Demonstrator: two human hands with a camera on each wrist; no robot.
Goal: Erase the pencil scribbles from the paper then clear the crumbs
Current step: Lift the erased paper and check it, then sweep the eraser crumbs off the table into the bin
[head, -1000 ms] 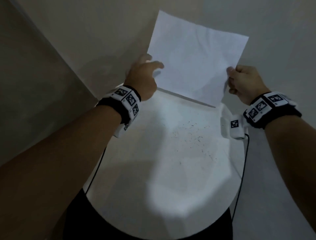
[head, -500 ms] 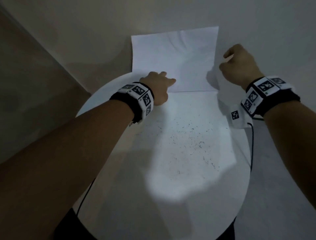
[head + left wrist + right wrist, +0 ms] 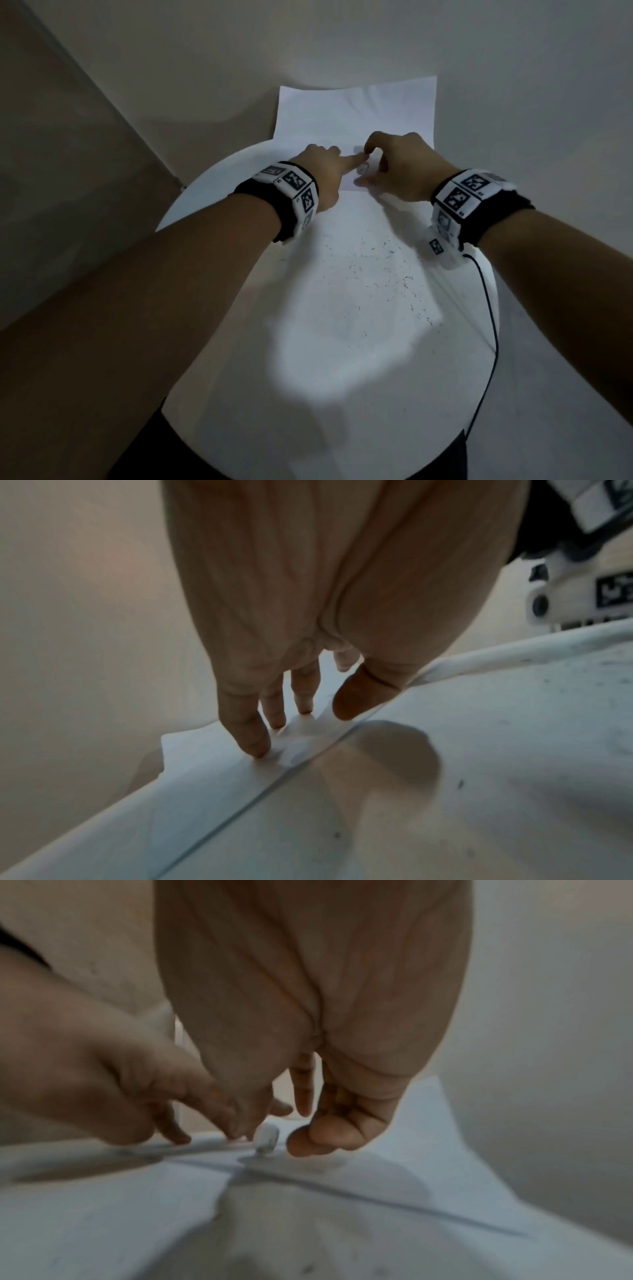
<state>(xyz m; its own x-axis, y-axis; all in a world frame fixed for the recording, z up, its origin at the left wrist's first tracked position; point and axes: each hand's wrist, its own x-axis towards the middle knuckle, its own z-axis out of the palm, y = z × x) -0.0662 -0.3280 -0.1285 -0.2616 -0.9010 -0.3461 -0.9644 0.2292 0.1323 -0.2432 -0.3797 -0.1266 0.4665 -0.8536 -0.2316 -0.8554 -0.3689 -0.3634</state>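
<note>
The paper (image 3: 356,116) is laid at the far edge of the round white desk (image 3: 212,178), its far half hanging out past the rim toward the wall. It is pinned near its near edge by the left hand (image 3: 322,171), whose grip is spread, with straight fingertips (image 3: 255,746) pressed flat on the sheet. A small whitish object, judged to be the eraser (image 3: 267,1137), stands on the paper between the two hands; the right hand (image 3: 397,168) is curled over it, thumb and fingers close around it, but whether it is actually pinched cannot be told from these views. No scribbles can be made out on the sheet. Dark crumbs (image 3: 387,270) are scattered over the bare desk nearer the body, well apart from the paper. The step in hand is judged to be taking up the eraser, perhaps before the crumbs are cleared. For this to be done well, the sheet should be held down firmly so that the overhanging half is not tipped off, and the eraser should be lifted straight up so that the paper is not dragged. No containers are seen, so nothing is on hand to catch the crumbs.
</note>
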